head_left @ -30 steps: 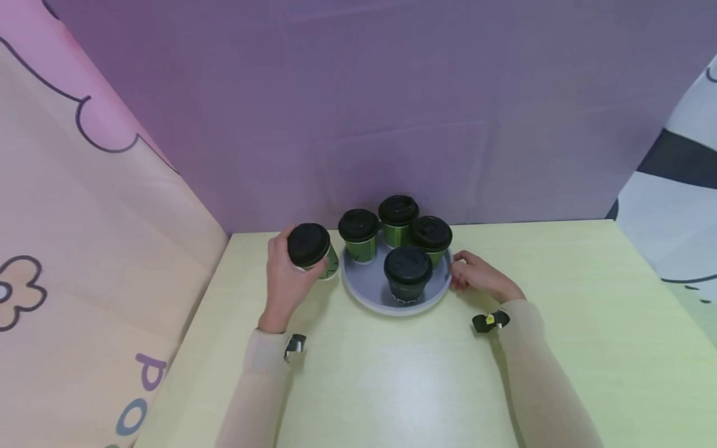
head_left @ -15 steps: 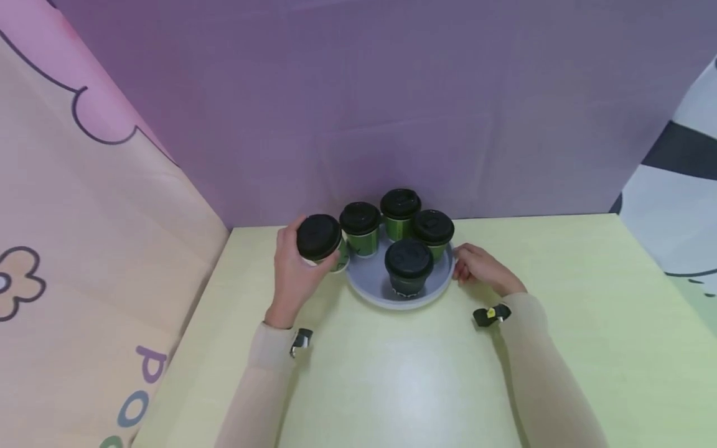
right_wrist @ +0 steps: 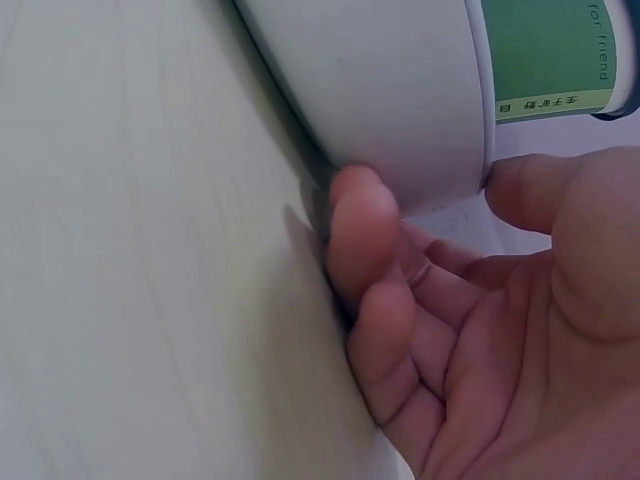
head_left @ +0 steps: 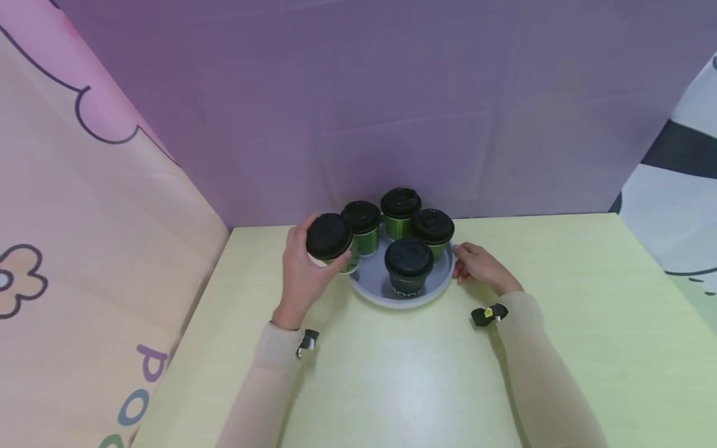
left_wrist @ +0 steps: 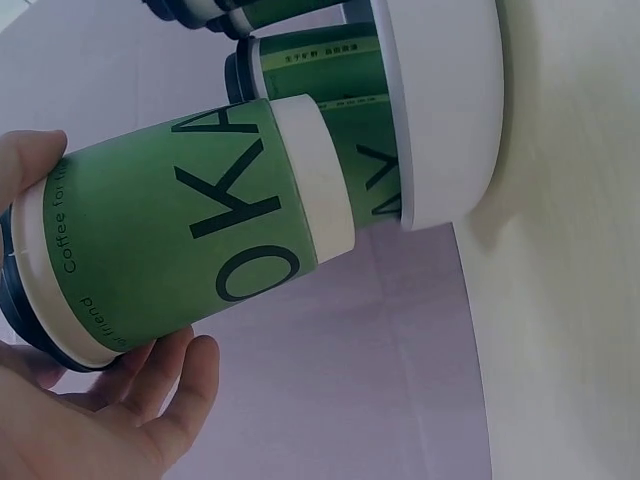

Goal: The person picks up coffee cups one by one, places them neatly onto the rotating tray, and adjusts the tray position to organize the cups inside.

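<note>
My left hand grips a green paper coffee cup near its black lid, thumb on one side and fingers on the other. That cup is raised and tilted over the left rim of a round, pale grey tray. In the left wrist view its white base overlaps the tray wall and a cup behind; contact cannot be told. Several lidded cups stand on the tray, among them a darker cup at the front. My right hand holds the tray's right edge, thumb at the rim and fingertips low on the side wall.
The pale yellow table carries the tray close to its back edge. A purple cloth backdrop rises right behind the cups. A printed pink and cream cloth borders the left side.
My left hand has moved right with the coffee cup, from beside the tray to over its left rim. The right hand stays at the tray's edge. The view has shifted slightly.
</note>
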Demonstrator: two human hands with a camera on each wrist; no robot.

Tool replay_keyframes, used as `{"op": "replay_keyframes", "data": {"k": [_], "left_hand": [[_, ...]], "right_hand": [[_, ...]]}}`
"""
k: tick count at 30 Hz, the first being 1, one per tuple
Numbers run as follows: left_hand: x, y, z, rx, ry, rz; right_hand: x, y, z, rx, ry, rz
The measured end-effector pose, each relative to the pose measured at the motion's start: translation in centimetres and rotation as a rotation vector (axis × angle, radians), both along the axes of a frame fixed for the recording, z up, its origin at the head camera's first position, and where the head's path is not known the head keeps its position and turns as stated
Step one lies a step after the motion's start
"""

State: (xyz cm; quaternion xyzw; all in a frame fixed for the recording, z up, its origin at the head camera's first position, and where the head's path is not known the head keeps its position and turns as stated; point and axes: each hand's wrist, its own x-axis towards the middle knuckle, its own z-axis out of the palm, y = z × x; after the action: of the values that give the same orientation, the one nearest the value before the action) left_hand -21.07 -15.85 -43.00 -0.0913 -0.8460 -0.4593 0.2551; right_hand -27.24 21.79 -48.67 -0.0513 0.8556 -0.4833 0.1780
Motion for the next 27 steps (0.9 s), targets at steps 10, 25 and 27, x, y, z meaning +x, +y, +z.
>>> {"op": "replay_keyframes", "data": {"k": [10,25,27], "left_hand": [[-0.1,0.8,-0.6,-0.009,-0.014,-0.043],[-0.4,2.2,-2.2,0.034,-0.091,-0.072],[-0.4,2.4,-2.4,0.023,-0.089,-0.073]], "right_hand": [[0.1,-0.2,0.2,0.007,-0.009,0.024],[-0.1,-0.6,0.6,-0.006,-0.043,0.035],[0.0,-0.7,0.6,-0.004,-0.04,0.031]]}}
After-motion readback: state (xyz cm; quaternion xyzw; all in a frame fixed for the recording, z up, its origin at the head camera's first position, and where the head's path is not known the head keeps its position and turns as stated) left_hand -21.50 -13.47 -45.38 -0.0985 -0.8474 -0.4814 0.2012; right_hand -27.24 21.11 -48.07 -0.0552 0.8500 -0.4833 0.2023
